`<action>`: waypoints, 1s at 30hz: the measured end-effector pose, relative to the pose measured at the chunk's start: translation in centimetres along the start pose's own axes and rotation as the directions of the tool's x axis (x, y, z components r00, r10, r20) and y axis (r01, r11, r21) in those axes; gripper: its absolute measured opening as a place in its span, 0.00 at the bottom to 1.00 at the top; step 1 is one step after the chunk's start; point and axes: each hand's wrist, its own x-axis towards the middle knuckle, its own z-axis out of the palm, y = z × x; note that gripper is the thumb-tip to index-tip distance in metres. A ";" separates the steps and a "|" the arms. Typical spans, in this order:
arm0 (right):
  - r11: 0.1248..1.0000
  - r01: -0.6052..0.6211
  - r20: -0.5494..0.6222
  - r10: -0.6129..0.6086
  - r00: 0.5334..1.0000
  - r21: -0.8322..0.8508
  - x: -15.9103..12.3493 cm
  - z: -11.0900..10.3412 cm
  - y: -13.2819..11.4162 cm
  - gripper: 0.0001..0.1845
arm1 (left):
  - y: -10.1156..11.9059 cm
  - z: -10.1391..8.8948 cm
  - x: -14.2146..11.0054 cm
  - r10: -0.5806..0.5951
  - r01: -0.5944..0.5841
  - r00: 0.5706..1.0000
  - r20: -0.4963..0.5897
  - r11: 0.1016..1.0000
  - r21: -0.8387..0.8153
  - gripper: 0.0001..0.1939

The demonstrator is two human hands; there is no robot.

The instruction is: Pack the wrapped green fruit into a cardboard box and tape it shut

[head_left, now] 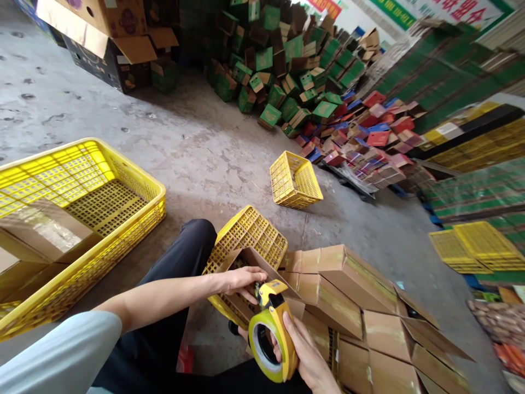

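My right hand (305,353) is wrapped round a yellow tape dispenser (284,328) loaded with a large roll of yellowish packing tape (256,350). Just in front of the dispenser's head is my left hand (241,280), its fingers bent together. Something dark and small shows at those fingertips, but I cannot make out what it is. Beneath both hands stands a cardboard box (262,262) with its flaps up; the hands and dispenser hide much of its inside. The box is at an upturned-looking yellow plastic crate (256,232) between my knees.
Several taped cardboard boxes (353,284) stand close on my right. A large yellow crate (135,213) holding cartons (49,230) is on my left. Another yellow crate (295,183) sits on the concrete floor (213,148) ahead. Heaped green boxes (283,93) and red ones (377,137) lie beyond.
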 end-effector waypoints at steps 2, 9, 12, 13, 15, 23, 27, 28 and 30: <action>0.999 -0.003 -0.001 0.003 1.000 -0.048 -0.1 0.1 0.1 0.36 | 0.0 0.0 0.3 -0.106 0.107 0.994 0.016 0.990 -0.090 0.24; 0.998 0.001 0.007 -0.001 1.000 -0.059 -0.5 0.3 -0.4 0.36 | -0.9 0.1 0.6 -0.154 0.155 0.988 0.019 0.969 -0.192 0.22; 0.999 -0.015 0.010 0.016 1.000 -0.039 -0.3 0.4 -0.4 0.36 | -1.8 0.4 0.8 -0.082 0.071 0.993 -0.087 0.990 -0.122 0.24; 0.999 -0.023 0.015 0.024 1.000 -0.031 -0.2 0.5 -0.3 0.37 | -2.1 0.5 0.9 -0.051 0.040 0.992 -0.116 0.994 -0.097 0.26; 0.999 -0.046 0.034 0.047 0.998 -0.013 0.0 0.5 -0.2 0.39 | -2.5 0.6 1.1 0.004 -0.013 0.989 -0.146 0.998 -0.061 0.27; 0.998 -0.010 0.050 0.007 0.999 0.057 -0.7 0.6 0.0 0.41 | -1.9 0.1 1.1 0.193 -0.183 0.981 -0.023 0.957 0.226 0.23; 1.000 0.002 0.009 -0.002 1.000 0.008 -1.2 0.5 -0.8 0.41 | -1.6 0.3 1.1 0.164 -0.152 0.986 -0.037 0.962 0.226 0.24; 1.000 -0.001 -0.001 0.001 1.000 -0.006 -1.4 0.4 -1.0 0.41 | -1.6 0.5 1.2 0.156 -0.142 0.987 -0.047 0.966 0.218 0.25; 1.000 -0.020 -0.015 0.019 1.000 -0.024 -1.6 0.0 -1.4 0.40 | -1.8 1.0 1.3 0.124 -0.107 0.989 -0.080 0.976 0.192 0.26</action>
